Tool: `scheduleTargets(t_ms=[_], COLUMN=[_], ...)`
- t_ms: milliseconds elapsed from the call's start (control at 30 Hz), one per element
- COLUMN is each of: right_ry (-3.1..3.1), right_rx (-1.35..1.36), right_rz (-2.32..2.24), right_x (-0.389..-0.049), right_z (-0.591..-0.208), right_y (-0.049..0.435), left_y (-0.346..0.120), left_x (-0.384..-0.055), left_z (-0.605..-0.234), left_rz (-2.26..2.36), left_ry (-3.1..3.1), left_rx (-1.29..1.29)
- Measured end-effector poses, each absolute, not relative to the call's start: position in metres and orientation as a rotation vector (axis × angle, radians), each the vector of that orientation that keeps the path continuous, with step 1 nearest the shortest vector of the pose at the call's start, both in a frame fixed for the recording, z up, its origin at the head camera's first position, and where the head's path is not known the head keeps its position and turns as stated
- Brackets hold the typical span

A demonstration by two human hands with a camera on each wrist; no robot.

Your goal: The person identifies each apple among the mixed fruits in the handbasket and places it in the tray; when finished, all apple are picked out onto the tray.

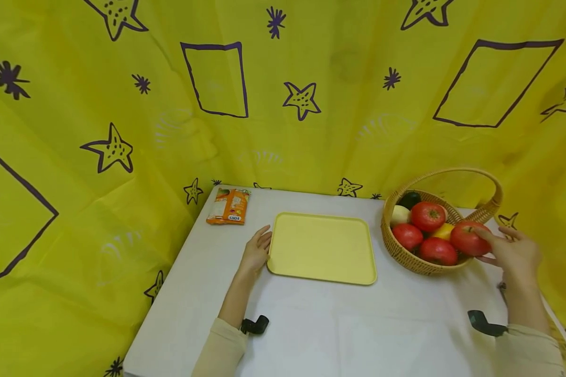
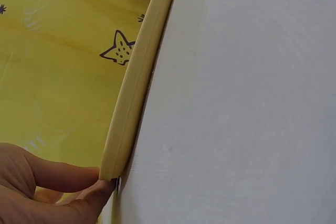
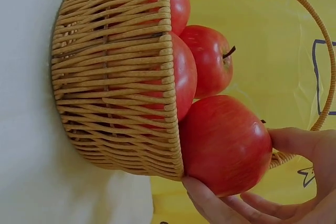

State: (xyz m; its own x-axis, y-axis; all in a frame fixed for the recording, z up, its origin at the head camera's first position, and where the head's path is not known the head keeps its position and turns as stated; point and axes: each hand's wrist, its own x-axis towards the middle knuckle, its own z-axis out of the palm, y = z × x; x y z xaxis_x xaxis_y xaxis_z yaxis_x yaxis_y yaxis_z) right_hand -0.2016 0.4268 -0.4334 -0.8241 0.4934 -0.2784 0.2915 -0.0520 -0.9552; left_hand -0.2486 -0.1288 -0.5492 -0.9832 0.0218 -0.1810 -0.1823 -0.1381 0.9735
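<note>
My left hand is at the left edge of a pale yellow rectangular tray lying on the white table. In the left wrist view its thumb and a finger come together at the tray's rim. My right hand holds a large red apple at the right rim of the wicker basket. The thumb lies near the apple's stem end, the fingers around its outer side. Several other red apples fill the basket, among yellow, pale and dark green produce.
An orange packet lies at the table's back left. The basket's tall handle arches over its back. A yellow patterned curtain hangs behind and at the sides. White table surface extends in front of the tray.
</note>
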Motion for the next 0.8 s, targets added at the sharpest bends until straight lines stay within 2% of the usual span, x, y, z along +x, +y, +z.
scheduleTargets(t_ms=[500, 800], right_ry=[-1.831, -1.774], right_rx=[-0.875, -0.726], right_rz=[2.107, 2.216], right_x=[-0.196, -0.193], right_z=[-0.421, -0.405], right_y=[0.419, 0.405], left_y=[-0.130, -0.130], left_x=[-0.247, -0.248], left_z=[-0.548, -0.550], left_rz=[2.267, 2.269], left_ry=[1.964, 1.969], left_rx=[-0.185, -0.205])
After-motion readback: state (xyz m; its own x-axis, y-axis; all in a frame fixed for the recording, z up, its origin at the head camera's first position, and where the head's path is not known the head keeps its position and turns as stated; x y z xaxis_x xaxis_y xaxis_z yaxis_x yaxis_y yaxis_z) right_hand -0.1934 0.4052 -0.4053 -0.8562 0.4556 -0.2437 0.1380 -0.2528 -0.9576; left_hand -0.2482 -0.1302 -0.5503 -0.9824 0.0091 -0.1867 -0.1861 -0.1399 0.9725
